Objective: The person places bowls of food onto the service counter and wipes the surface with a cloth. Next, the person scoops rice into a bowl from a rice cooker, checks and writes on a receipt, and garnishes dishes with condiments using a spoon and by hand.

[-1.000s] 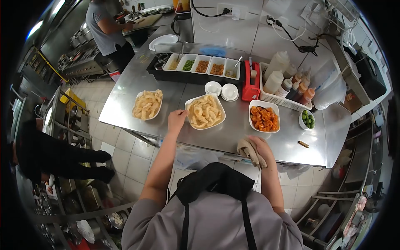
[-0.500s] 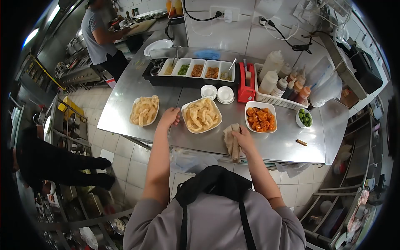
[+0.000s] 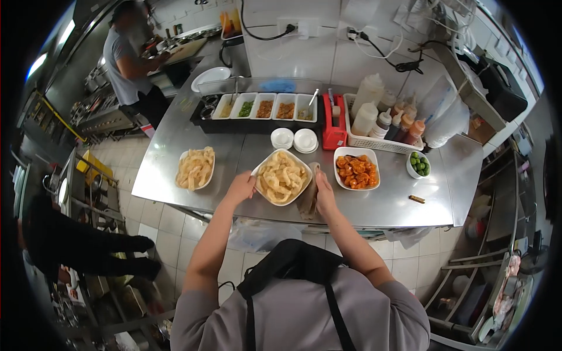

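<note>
A white square bowl (image 3: pixel 266 199) piled with pale golden fried crisps (image 3: pixel 283 177) is on the steel table in front of me. My left hand (image 3: pixel 242 187) is closed at the bowl's left corner, fingers against its rim. My right hand (image 3: pixel 325 192) presses a brown cloth (image 3: pixel 308 202) to the bowl's right side; some of its fingers are hidden. Left of my left hand sits another bowl of fried crisps (image 3: pixel 196 168). Just right of my right hand stands a white bowl of orange-red sauced pieces (image 3: pixel 356 169).
Behind are stacked small dishes (image 3: pixel 282 137), a topping rack (image 3: pixel 257 126), a red dispenser (image 3: pixel 334 131) and a bottle basket (image 3: pixel 383 141). Green limes (image 3: pixel 419 164) and a small brown object (image 3: pixel 417 199) lie right. One person (image 3: pixel 132 64) works at the back left; another's dark-clothed legs (image 3: pixel 88 234) show left.
My left hand has reached the bowl of crisps. My right hand has brought the cloth left against its other side. The bowl has shifted slightly towards me; the view has tilted a little.
</note>
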The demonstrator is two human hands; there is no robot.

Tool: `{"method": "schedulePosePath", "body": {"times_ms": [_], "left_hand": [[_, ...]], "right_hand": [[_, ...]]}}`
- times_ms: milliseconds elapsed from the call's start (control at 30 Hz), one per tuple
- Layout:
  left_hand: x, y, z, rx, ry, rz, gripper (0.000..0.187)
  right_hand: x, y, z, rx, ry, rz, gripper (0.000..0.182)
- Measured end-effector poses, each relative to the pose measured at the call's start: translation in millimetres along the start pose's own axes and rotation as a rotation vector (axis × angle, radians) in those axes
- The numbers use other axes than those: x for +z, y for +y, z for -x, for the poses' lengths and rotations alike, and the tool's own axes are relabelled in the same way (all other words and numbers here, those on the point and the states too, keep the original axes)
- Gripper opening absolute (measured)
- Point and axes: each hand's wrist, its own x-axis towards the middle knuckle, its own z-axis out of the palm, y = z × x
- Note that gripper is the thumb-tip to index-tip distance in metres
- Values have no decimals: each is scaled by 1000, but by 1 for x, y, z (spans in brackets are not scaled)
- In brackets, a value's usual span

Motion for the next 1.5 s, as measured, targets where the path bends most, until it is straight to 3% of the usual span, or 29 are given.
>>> {"method": "schedulePosePath", "body": {"times_ms": [67,100,133,200,267,333,400,500,600,667,800,867,933,1000,1067,1167,1233,1300,1333,1367,1400,1433,1467,1500], "left_hand": [[3,15,12,1,-13,-9,21],[3,28,18,3,-38,-28,21],[5,41,22,12,-68,-46,21],[10,57,27,-12,-75,4,21],[17,54,23,-21,-88,71,21],[26,46,11,-23,-71,164,21],[41,51,5,-24,-19,214,21],[46,50,8,-21,76,201,22],[47,41,6,-25,118,181,22],[51,39,6,-56,137,186,22],[62,29,-2,-86,124,257,21],[70,29,-3,-107,123,264,20],[80,23,-6,-113,105,267,21],[90,33,0,-138,146,291,24],[97,24,4,-148,64,439,30],[73,45,30,-246,-13,573,36],[28,52,50,-162,140,394,39],[-31,16,58,266,602,168,38],[-73,-18,56,80,818,-44,34],[-101,-9,71,55,1026,-66,31],[-133,-71,60,-47,1232,-460,32],[-159,-115,55,-376,992,-450,35],[-175,-176,42,-326,865,-366,35],[-171,-158,47,-337,758,-24,34]], "right_hand": [[-2,-4,-15,-32,-50,-149,49],[3,-24,-14,113,-78,-243,57],[6,-28,-21,116,-114,-312,69],[6,-47,-22,223,-369,-689,79],[12,-42,-18,323,-393,-849,82],[22,-22,-19,283,-402,-1009,79],[33,-3,-10,334,-318,-1203,80],[34,-15,25,365,-282,-982,88],[-10,-33,54,641,-401,-1028,89],[-27,-56,77,528,-352,-919,96],[-68,-78,105,296,-116,-862,92],[-84,-95,118,216,-110,-815,88],[-94,-109,128,202,20,-790,84],[-120,-103,130,113,-126,-808,81],[-111,-116,130,109,56,-804,75],[-107,-116,122,74,5,-786,68],[-92,-121,119,91,-33,-816,66],[-77,-120,112,142,2,-839,65],[-70,-118,109,170,27,-833,65],[-65,-117,107,195,57,-825,65],[-55,-115,103,237,26,-797,66],[-40,-113,97,275,-3,-770,66],[-28,-112,92,308,-31,-744,67],[-22,-103,85,346,-183,-671,68]]}}
